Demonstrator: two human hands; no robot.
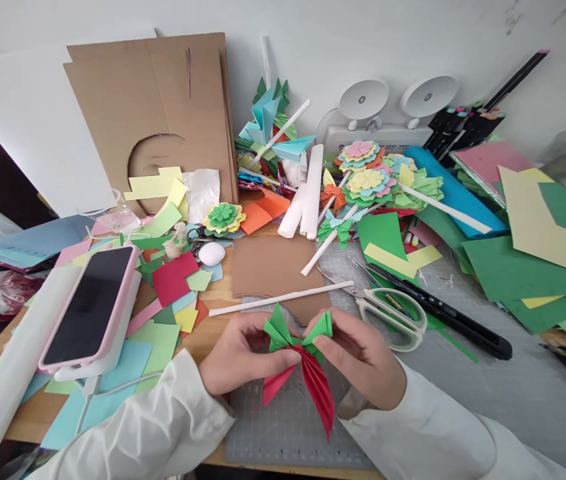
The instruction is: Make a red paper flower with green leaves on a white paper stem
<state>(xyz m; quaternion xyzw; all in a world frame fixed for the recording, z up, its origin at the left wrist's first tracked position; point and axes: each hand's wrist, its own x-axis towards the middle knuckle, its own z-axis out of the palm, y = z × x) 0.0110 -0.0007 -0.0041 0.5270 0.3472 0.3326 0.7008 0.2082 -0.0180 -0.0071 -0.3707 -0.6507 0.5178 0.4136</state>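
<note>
My left hand [243, 353] and my right hand [360, 353] meet over the grey cutting mat [287, 427] at the table's front edge. Between them they pinch a folded paper piece: green pleated fans [293, 331] on top, red pleated fans [313, 383] hanging below. The left fingers close on the green fan's left side and middle. The right fingers close on its right side. Both arms wear white sleeves. A white rolled paper stick [283, 299] lies just beyond the hands.
White-handled scissors [387, 310] and a black tool [443, 313] lie to the right. A pink-cased phone [90, 307] rests on a white box at left. Paper flowers [367, 170], coloured sheets, cardboard [163, 100] and scraps crowd the back.
</note>
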